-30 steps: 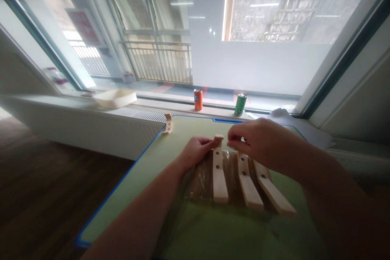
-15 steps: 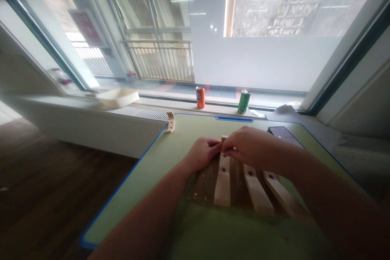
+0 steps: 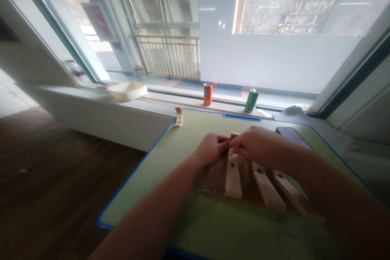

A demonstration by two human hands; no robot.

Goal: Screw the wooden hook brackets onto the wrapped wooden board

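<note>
A pale wooden strip (image 3: 234,183) with a dark round hole lies on a brown, shiny panel (image 3: 213,179). My left hand (image 3: 211,148) rests at the left of its far end, thumb and fingers pinched against the wood. From the right, my right hand (image 3: 257,143) reaches over the same end with bent fingers closed together. Whatever is between those fingertips is hidden. Two more wooden strips, a middle one (image 3: 268,191) and a right one (image 3: 291,191), lie beside it on the panel, partly under my right hand and forearm.
The green table (image 3: 158,174) has a blue edge. A small curved wooden piece (image 3: 178,118) sits at its far left corner, and a phone (image 3: 294,137) lies at the right. On the sill stand an orange can (image 3: 207,95), a green can (image 3: 252,100) and a cream tray (image 3: 128,90).
The whole view has shifted, so the scene sits a little further right in the picture. Both hands stay at the far end of the left wooden strip, with little visible finger movement.
</note>
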